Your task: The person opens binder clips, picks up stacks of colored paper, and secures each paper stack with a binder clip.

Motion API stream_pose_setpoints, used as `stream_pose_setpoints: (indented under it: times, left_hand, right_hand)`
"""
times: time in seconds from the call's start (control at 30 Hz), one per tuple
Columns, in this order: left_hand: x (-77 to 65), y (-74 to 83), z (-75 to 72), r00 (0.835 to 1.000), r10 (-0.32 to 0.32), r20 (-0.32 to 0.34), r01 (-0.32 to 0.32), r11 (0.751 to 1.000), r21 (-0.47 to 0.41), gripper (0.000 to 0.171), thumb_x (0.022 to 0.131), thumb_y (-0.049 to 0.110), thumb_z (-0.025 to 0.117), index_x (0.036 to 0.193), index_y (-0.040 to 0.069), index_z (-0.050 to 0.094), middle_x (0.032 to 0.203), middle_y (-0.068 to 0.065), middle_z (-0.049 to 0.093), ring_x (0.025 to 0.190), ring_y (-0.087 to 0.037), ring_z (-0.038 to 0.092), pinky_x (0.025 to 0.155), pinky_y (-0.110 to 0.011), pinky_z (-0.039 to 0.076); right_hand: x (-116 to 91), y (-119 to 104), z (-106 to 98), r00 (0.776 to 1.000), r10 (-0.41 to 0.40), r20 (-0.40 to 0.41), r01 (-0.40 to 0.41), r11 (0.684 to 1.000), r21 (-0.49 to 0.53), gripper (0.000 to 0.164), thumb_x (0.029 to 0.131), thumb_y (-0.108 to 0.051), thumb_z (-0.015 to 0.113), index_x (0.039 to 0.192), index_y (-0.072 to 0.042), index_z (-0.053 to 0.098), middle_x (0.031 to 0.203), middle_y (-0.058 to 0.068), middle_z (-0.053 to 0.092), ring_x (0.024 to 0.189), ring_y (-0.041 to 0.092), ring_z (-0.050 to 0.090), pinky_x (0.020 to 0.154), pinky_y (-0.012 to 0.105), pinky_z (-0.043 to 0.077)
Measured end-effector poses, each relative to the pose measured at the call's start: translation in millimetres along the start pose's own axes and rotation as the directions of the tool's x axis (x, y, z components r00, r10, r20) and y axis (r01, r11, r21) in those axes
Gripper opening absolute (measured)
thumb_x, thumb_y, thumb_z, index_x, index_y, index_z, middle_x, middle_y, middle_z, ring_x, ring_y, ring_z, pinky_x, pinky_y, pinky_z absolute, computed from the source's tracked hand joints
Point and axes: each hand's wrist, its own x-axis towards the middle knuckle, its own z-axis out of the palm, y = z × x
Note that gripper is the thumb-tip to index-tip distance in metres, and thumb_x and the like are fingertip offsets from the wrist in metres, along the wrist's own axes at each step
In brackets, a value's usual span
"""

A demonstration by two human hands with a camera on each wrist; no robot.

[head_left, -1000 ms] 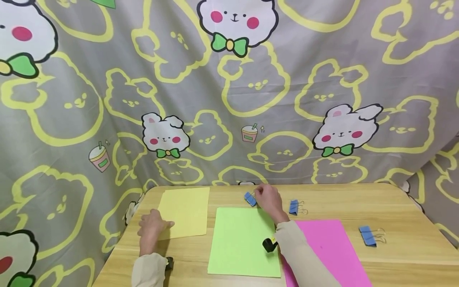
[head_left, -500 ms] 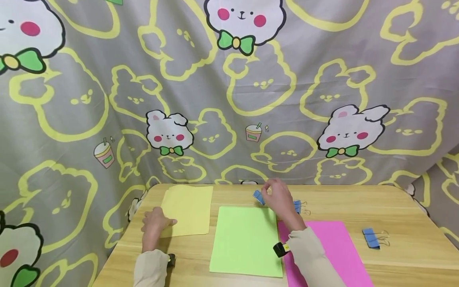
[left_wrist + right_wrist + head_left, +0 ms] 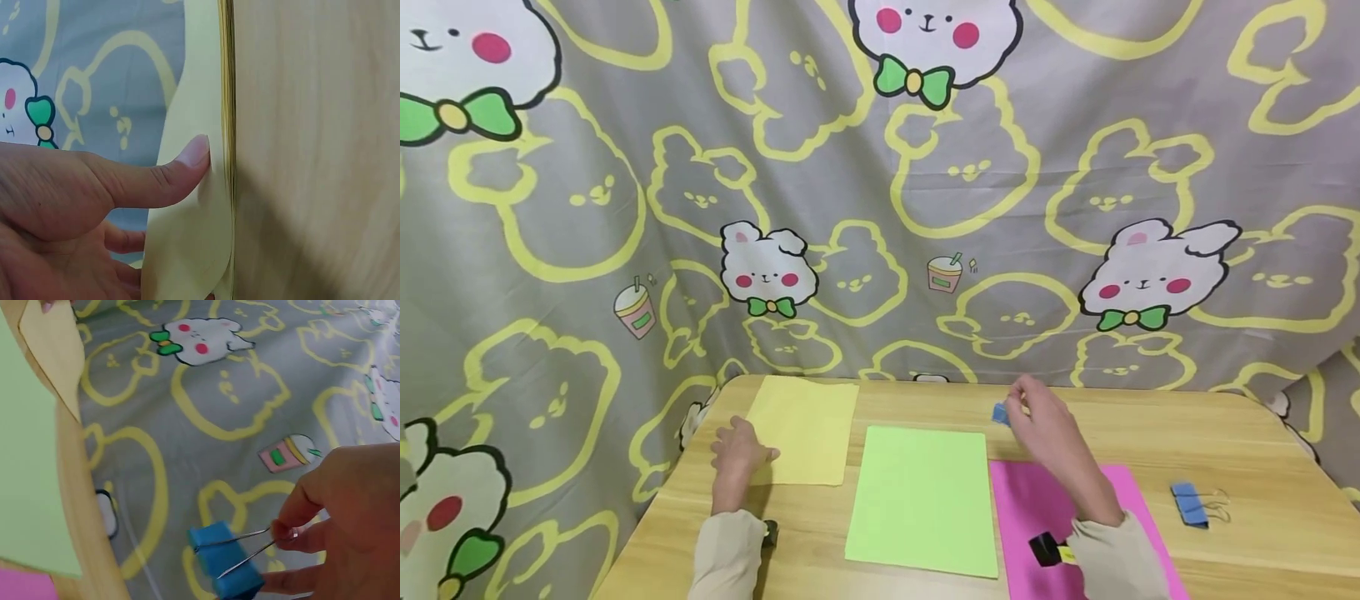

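At the table's left, a stack of yellow paper (image 3: 808,429) lies with my left hand (image 3: 741,454) at its near left corner. The left wrist view shows the thumb (image 3: 172,181) on top of the curved sheets, while the other fingers pass behind them, partly hidden. My right hand (image 3: 1052,425), towards the back right, pinches a blue binder clip (image 3: 228,559) by its wire handles between thumb and finger. The clip's blue body hangs beyond the fingertips, its mouth facing away from the hand.
Green paper (image 3: 925,500) lies mid-table, with pink paper (image 3: 1026,508) beside it on the right, partly under my right forearm. Another blue binder clip (image 3: 1190,505) lies at the far right. A patterned curtain (image 3: 880,275) hangs behind the table (image 3: 1262,467).
My right hand has moved right with the binder clip, away from behind the green paper, and now covers where another clip lay. My left hand stays at the yellow paper. The head view has shifted slightly.
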Motion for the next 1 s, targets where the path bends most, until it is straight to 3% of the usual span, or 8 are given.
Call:
stream_pose_setpoints:
  times: [0.13, 0.43, 0.6, 0.77, 1.0]
  left_hand:
    - [3.7, 1.8, 1.9, 1.0, 0.006, -0.01, -0.006, 1.0, 0.004, 0.083, 0.086, 0.015, 0.084, 0.133, -0.021, 0.025, 0.119, -0.052, 0.036, 0.115, -0.069, 0.04, 0.09, -0.076, 0.043]
    - [2.3, 3.6, 3.1, 0.999, 0.035, -0.008, -0.035, 0.999, -0.007, 0.084, 0.086, 0.011, 0.083, 0.133, -0.021, 0.022, 0.117, -0.051, 0.043, 0.11, -0.067, 0.047, 0.087, -0.069, 0.046]
    - [3.7, 2.0, 4.6, 0.998, 0.068, -0.014, -0.069, 0.996, -0.049, 0.085, 0.084, 0.004, 0.082, 0.134, -0.021, 0.019, 0.114, -0.05, 0.043, 0.093, -0.057, 0.057, 0.076, -0.058, 0.052]
    - [5.1, 0.0, 6.9, 0.997, 0.076, -0.007, -0.076, 0.993, -0.086, 0.089, 0.083, 0.002, 0.082, 0.137, -0.022, 0.015, 0.109, -0.048, 0.05, 0.089, -0.053, 0.06, 0.073, -0.055, 0.052]
    - [7.9, 1.0, 9.8, 0.994, 0.11, -0.008, -0.11, 0.989, -0.1, 0.091, 0.08, -0.001, 0.08, 0.139, -0.025, 0.014, 0.125, -0.053, 0.032, 0.103, -0.065, 0.05, 0.087, -0.065, 0.049]
  right_hand:
    - [-7.7, 10.1, -16.3, 1.0, 0.013, 0.018, -0.012, 1.0, -0.018, 0.017, 0.104, -0.017, 0.043, 0.1, -0.006, 0.055, 0.114, 0.018, 0.066, 0.117, 0.047, 0.062, 0.083, 0.053, 0.053]
    - [-18.3, 36.3, -36.8, 0.999, 0.045, 0.0, -0.045, 0.998, -0.036, 0.022, 0.104, -0.025, 0.056, 0.089, -0.01, 0.055, 0.105, 0.014, 0.07, 0.112, 0.049, 0.064, 0.078, 0.05, 0.054]
    - [-22.4, 47.3, -42.9, 0.998, 0.07, 0.004, -0.07, 0.997, -0.024, 0.023, 0.104, -0.028, 0.057, 0.087, -0.011, 0.056, 0.117, 0.019, 0.069, 0.114, 0.05, 0.063, 0.076, 0.044, 0.052]
    - [-26.3, 54.0, -50.3, 0.993, 0.118, -0.029, -0.119, 0.993, -0.009, 0.027, 0.104, -0.031, 0.057, 0.089, -0.009, 0.058, 0.126, 0.024, 0.066, 0.117, 0.05, 0.061, 0.08, 0.049, 0.052]
    - [-28.6, 55.1, -57.2, 0.992, 0.112, -0.055, -0.112, 0.994, 0.002, 0.025, 0.104, -0.028, 0.059, 0.088, -0.009, 0.059, 0.126, 0.024, 0.066, 0.116, 0.049, 0.062, 0.085, 0.053, 0.052]
